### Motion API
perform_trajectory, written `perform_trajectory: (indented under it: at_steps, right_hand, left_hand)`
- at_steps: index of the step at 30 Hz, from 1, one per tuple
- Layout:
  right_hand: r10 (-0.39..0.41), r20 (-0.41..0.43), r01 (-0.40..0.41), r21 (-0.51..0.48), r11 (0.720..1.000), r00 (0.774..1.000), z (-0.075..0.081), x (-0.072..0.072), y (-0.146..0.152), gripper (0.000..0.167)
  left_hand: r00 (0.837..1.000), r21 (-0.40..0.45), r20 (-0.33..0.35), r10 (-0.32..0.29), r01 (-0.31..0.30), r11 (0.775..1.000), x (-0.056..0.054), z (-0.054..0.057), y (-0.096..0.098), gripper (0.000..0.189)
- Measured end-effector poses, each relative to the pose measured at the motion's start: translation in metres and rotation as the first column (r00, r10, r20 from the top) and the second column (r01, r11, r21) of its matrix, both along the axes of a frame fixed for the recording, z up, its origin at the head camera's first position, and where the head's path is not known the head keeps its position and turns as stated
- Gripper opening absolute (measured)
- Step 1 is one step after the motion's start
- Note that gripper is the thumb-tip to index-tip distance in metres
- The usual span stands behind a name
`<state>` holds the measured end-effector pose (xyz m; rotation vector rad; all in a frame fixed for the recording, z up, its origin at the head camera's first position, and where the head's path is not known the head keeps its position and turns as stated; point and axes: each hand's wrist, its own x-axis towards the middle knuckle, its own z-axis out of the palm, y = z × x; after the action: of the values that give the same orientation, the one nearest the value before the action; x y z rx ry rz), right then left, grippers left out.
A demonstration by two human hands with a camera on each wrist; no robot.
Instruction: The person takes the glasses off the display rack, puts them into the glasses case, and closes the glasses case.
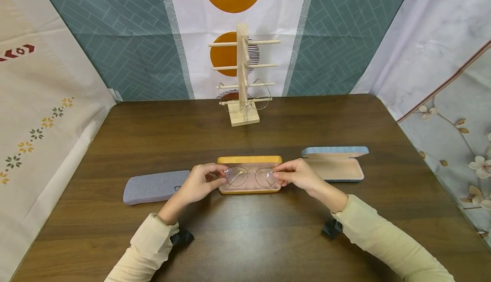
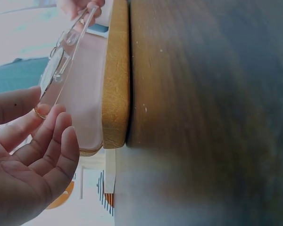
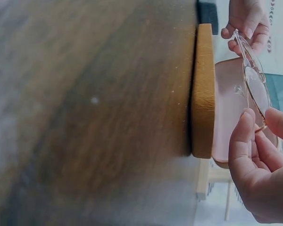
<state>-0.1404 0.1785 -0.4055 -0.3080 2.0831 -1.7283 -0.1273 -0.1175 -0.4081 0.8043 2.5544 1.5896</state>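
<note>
Thin-framed eyeglasses [image 1: 246, 175] with round lenses are held level between both hands over an open yellow glasses case [image 1: 249, 191] with a pink lining. My left hand [image 1: 202, 182] pinches the left end of the frame. At the right end, my right hand [image 1: 301, 175] pinches the other hinge area between thumb and fingers. Both wrist views show the glasses [image 2: 52, 70] slightly above the case's lining [image 3: 226, 94], with the temples folded in behind the lenses.
A closed grey glasses case [image 1: 153, 187] lies to the left. An open blue case [image 1: 337, 169] with a beige lining sits to the right. Behind, a wooden eyewear stand [image 1: 242, 69] carries another pair of glasses [image 1: 261, 102] on its lowest bar.
</note>
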Motion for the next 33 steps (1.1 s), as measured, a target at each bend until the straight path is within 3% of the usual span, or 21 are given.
perform_trajectory:
  at_steps: [10, 18, 33]
  right_hand:
    - [-0.006, 0.02, 0.005, 0.023, 1.0, 1.0, -0.008, -0.005, -0.002, 0.027]
    - [-0.019, 0.007, 0.018, 0.106, 0.994, 1.0, -0.01, -0.007, -0.004, 0.024]
    - [-0.017, 0.059, 0.008, 0.157, 0.988, 0.998, -0.014, -0.011, -0.004, 0.023]
  left_hand:
    - [0.998, -0.127, 0.053, -0.043, 0.049, 0.991, -0.003, 0.002, -0.001, 0.025]
    - [0.991, -0.179, 0.108, -0.079, 0.098, 0.979, -0.004, 0.002, -0.002, 0.03]
    - [0.988, -0.297, 0.06, -0.14, 0.152, 0.943, -0.006, -0.002, -0.001, 0.036]
